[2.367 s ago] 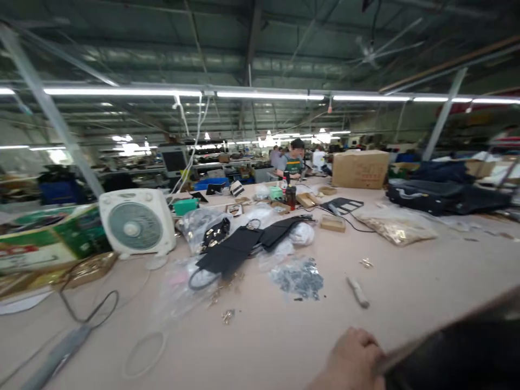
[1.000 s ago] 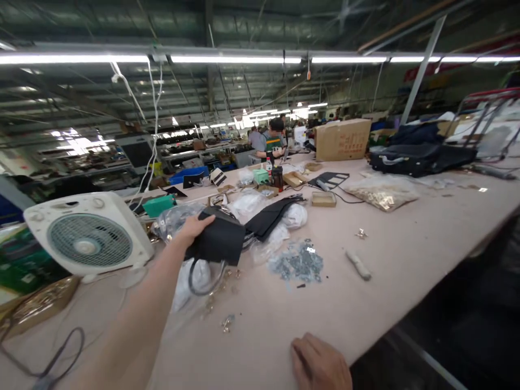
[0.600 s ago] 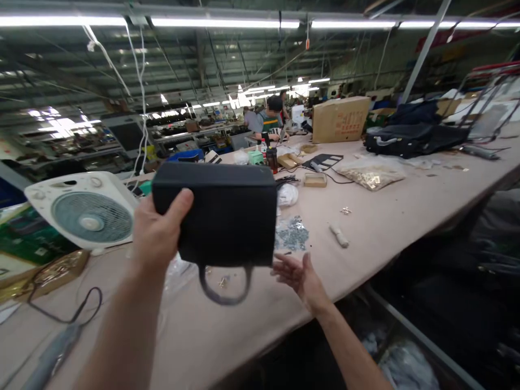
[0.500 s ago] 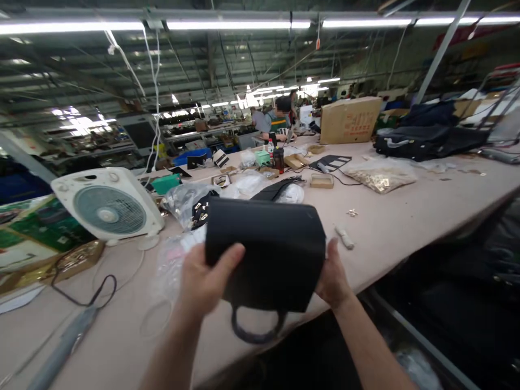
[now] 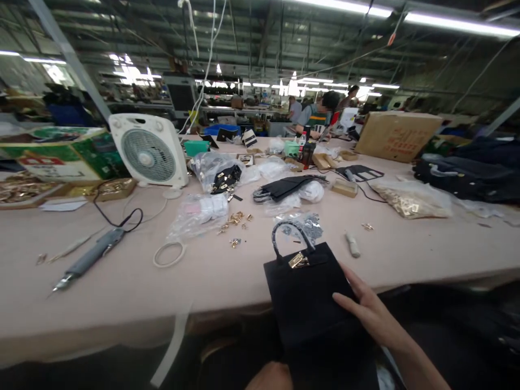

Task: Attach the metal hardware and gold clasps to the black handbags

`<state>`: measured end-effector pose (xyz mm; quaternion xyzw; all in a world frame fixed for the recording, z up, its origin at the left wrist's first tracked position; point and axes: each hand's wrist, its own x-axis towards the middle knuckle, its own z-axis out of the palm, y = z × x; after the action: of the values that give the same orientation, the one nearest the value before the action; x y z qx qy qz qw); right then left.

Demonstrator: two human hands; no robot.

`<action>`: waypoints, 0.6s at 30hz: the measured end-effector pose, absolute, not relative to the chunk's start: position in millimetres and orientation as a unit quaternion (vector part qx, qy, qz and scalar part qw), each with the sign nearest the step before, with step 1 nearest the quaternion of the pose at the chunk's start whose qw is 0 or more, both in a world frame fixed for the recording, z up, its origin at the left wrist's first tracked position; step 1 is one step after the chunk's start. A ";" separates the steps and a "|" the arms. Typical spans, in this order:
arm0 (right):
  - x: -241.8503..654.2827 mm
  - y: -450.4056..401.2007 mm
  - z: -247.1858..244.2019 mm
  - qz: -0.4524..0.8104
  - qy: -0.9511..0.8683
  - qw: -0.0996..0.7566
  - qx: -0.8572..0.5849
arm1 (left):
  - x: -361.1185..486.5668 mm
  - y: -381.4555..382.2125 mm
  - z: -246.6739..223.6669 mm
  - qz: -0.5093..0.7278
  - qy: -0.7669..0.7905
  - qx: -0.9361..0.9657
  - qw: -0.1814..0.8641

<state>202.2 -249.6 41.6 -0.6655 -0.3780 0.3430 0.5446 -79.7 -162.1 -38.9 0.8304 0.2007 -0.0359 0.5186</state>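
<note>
A black handbag [image 5: 312, 298] leans at the table's front edge, its upright handle [image 5: 290, 230] partly wrapped in clear film. A gold clasp [image 5: 299, 261] sits on it just below the handle. My right hand [image 5: 368, 306] grips the bag's right edge, thumb on the face and the other fingers partly hidden along the side. Low in the view, my left hand [image 5: 270, 377] is beside the bag's lower left, largely cut off by the frame; its fingers are hidden. Behind the handle lies a clear bag of small dark grey parts [image 5: 311, 226].
A grey electric screwdriver [image 5: 95, 252], a roll of tape [image 5: 169, 254] and loose gold hardware [image 5: 235, 219] lie to the left. A white fan [image 5: 148, 151] stands farther back. Rearward are black straps [image 5: 288, 187] and a cardboard box [image 5: 396, 135]. Another person [image 5: 314, 116] sits beyond.
The bag has been turned from handle down to handle up, showing its clasp, and lowered toward me. My left hand has dropped to the bottom edge. The view has swung left.
</note>
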 end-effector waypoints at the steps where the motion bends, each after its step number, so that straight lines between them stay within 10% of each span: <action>1: 200.3 -249.8 31.0 0.341 -0.371 0.550 -0.666 | -84.3 -160.0 -34.3 -0.041 0.205 0.835 0.510; 12: 155.8 -198.5 -34.2 0.308 -0.327 0.614 -0.649 | -76.0 -94.7 24.0 0.345 0.316 0.840 0.276; 18: 137.0 -184.0 -56.0 0.217 -0.388 0.548 -0.709 | -15.8 -61.8 18.8 0.293 0.277 0.898 0.176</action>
<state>137.0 -184.0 -56.0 -0.7085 -0.3883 0.2171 0.5478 -15.8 -61.8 18.8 0.8981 0.2765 0.2933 0.1761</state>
